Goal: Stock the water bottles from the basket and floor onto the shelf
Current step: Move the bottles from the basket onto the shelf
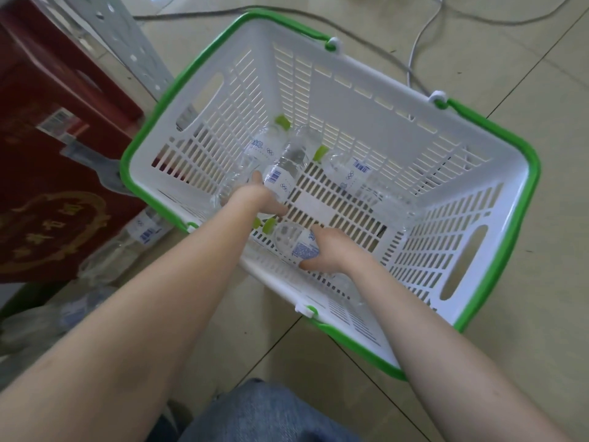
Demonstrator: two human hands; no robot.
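While we look straight down over a knee in blue denim point(271, 413), both our bare forearms reach into a white plastic shopping basket point(350, 100) with a green rim, which sits on the tiled floor point(478, 52). Our left hand point(258, 197) lies on the lower end of a clear water bottle point(287, 167) resting on the basket's slotted bottom; its grip curls around that bottle. Touching this bottle on the left lies a second bottle point(258, 151), its green cap pointing to the far side. Farther right, a third bottle point(350, 173) lies on its own, with a green cap at its left end. Our right hand point(331, 250) closes its grip on a fourth bottle point(293, 242) against the near wall of the basket, whose green cap point(269, 225) points left. Outside the basket, on the floor at the left, another water bottle point(140, 234) lies beside a dark red carton point(47, 138) with gold ornament, and more clear bottles point(73, 307) show blurred nearer to us. A grey perforated shelf post point(127, 43) rises at the far left. Cables point(424, 30) trail across the floor beyond the basket.
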